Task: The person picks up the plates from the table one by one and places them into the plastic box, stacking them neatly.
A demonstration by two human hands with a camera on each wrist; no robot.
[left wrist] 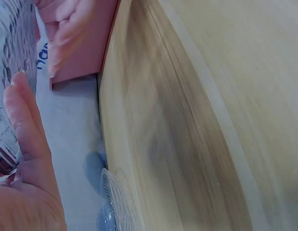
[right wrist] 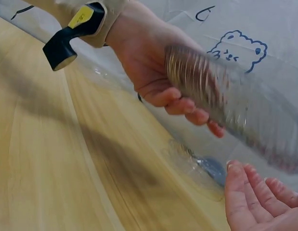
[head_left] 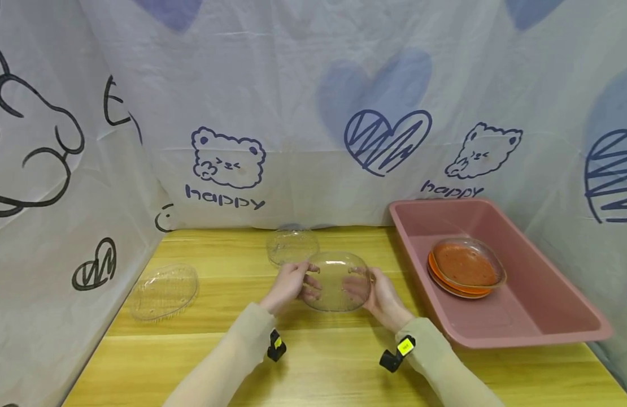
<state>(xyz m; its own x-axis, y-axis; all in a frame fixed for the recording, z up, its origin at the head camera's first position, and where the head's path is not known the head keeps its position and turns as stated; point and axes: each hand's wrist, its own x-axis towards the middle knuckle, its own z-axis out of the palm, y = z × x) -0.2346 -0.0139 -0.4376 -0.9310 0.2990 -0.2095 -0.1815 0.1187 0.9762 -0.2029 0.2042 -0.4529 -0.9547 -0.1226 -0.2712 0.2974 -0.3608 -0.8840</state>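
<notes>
Over the middle of the table, both hands hold a clear ribbed plate (head_left: 336,288). My left hand (head_left: 289,287) grips its left side, thumb near the rim and fingers showing through from beneath. At its right side, my right hand (head_left: 384,298) has its thumb along the rim and its fingers underneath. In the right wrist view the plate (right wrist: 254,115) is tilted, with the left hand (right wrist: 149,62) curled round one end and the right hand's fingers (right wrist: 250,192) below. The left wrist view shows only part of the plate (left wrist: 14,48).
A second clear plate (head_left: 292,247) lies behind the held one. Another clear plate (head_left: 164,292) lies at the table's left. On the right stands a pink basin (head_left: 522,322) holding stacked orange plates (head_left: 458,292) with a clear plate (head_left: 468,263) on top. Printed cloth (head_left: 303,113) hangs behind.
</notes>
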